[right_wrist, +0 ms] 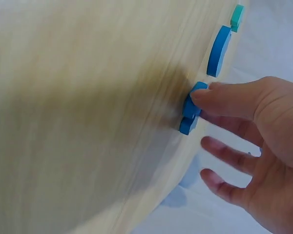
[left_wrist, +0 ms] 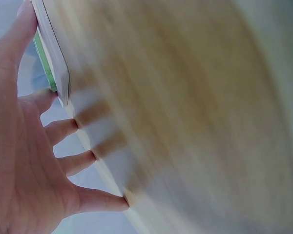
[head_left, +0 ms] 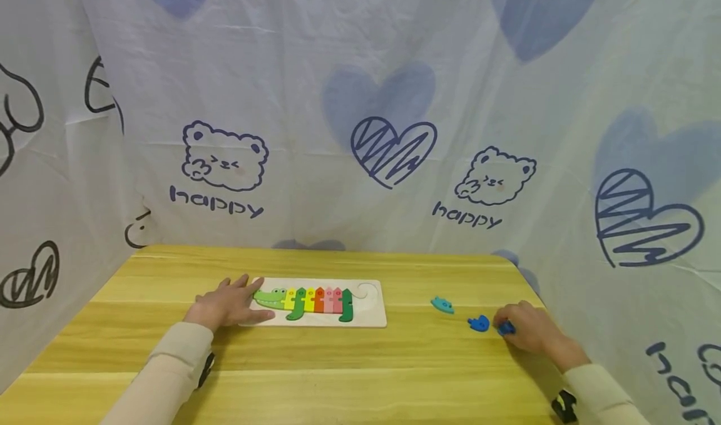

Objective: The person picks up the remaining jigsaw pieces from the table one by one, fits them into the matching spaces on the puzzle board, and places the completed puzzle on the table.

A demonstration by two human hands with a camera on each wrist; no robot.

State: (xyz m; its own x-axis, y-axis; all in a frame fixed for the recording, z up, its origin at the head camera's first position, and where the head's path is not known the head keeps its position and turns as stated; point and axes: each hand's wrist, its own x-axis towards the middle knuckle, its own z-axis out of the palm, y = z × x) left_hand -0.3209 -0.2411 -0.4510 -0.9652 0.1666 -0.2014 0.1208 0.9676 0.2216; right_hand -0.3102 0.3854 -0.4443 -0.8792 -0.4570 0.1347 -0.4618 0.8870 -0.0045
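Note:
A pale wooden puzzle board (head_left: pixel 368 312) lies on the table, carrying a colourful crocodile (head_left: pixel 321 301) made of upright pieces, with a curled tail outline at the right end. My left hand (head_left: pixel 228 305) spreads its fingers at the board's left end, thumb and index finger on its edges; the other fingertips (left_wrist: pixel 88 156) touch the tabletop. Over on the right, my right hand (head_left: pixel 529 328) pinches a dark blue puzzle piece (right_wrist: pixel 189 109) between thumb and index finger, low at the table surface. Beside it lie a blue puzzle piece (head_left: pixel 479 323) and a teal puzzle piece (head_left: pixel 442 305).
The wooden table (head_left: pixel 315 375) ends at a back edge against a white curtain (head_left: pixel 304 99) printed with hearts, bears and the word "happy". More curtain hangs along both sides. The right hand works close to the table's right edge.

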